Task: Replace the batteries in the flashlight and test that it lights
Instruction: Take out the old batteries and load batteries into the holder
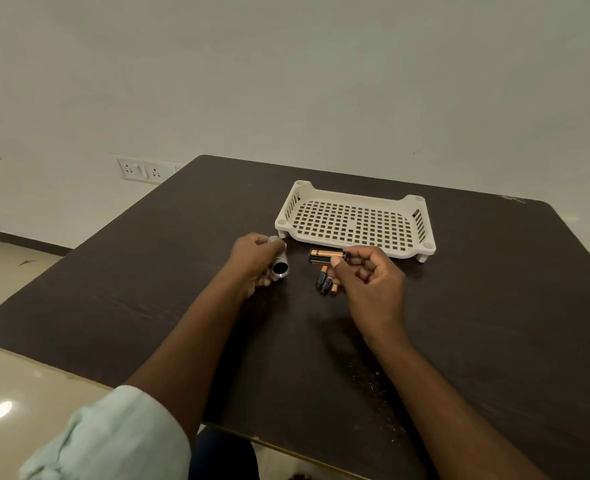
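- Rolled pale sleeve (113,434) sits nearest the lens, on the left forearm; two bare hands reach over the table.
- One silver flashlight (279,263), one white slotted tray (355,220), one bundle of batteries (326,256) held in the air, and a small pile of loose batteries (326,282) on the table; neither count is clear.
- Dark wood-grain table (286,341) stands by a plain pale wall with a socket plate (141,169); glossy tiled floor (16,375) at left.
- Left hand (255,261) grips the flashlight, its open dark end facing the camera.
- Right hand (369,275) pinches the battery bundle between thumb and fingers, just right of the flashlight and apart from it.
- Loose pile lies between the hands, below the bundle; the tray is just beyond.
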